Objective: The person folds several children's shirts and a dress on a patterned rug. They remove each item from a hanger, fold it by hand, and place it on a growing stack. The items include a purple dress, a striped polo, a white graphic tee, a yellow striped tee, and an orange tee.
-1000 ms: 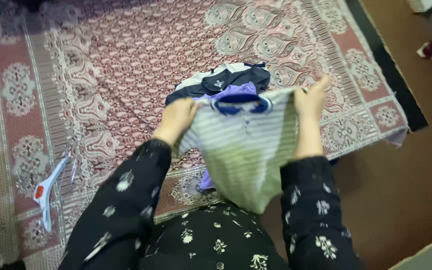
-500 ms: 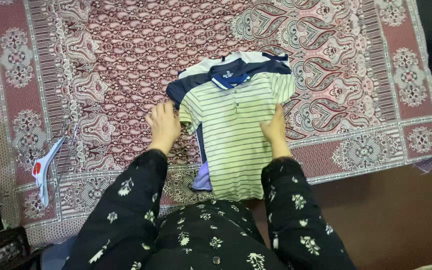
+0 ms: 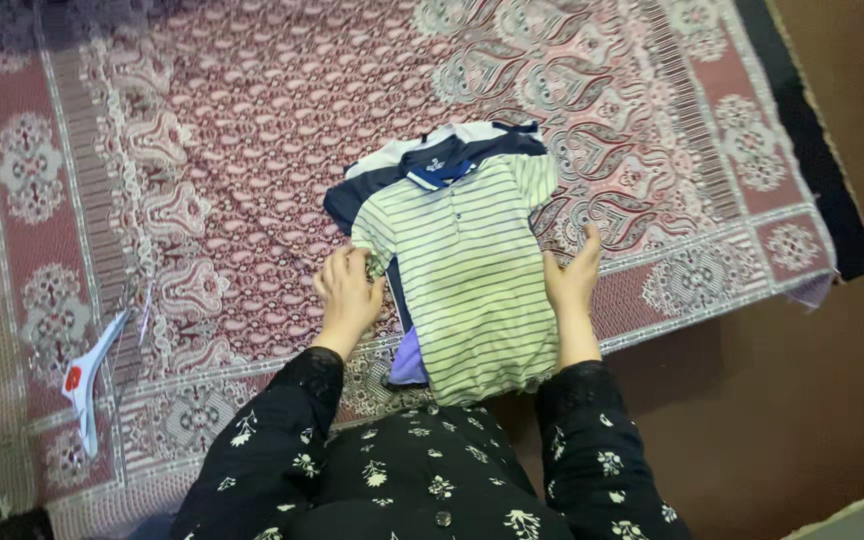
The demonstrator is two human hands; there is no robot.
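— Hands flat: our left hand [image 3: 347, 295] and right hand [image 3: 572, 280] now press open-palmed at either edge of the pale green striped polo shirt [image 3: 467, 275], gripping nothing. A second ago we held it up by the shoulders.

— And now?

— We have laid it down, collar away from us, on top of a stack of folded shirts [image 3: 392, 175], navy and white showing beneath, a purple hem at the near edge. That reads to us as placing done, smoothing under way.

— What lies under it all?

— We kneel at a maroon patterned rug [image 3: 202, 150] spread over brown floor [image 3: 802, 400]. A white clothes hanger [image 3: 87, 375] lies well apart, to our left.
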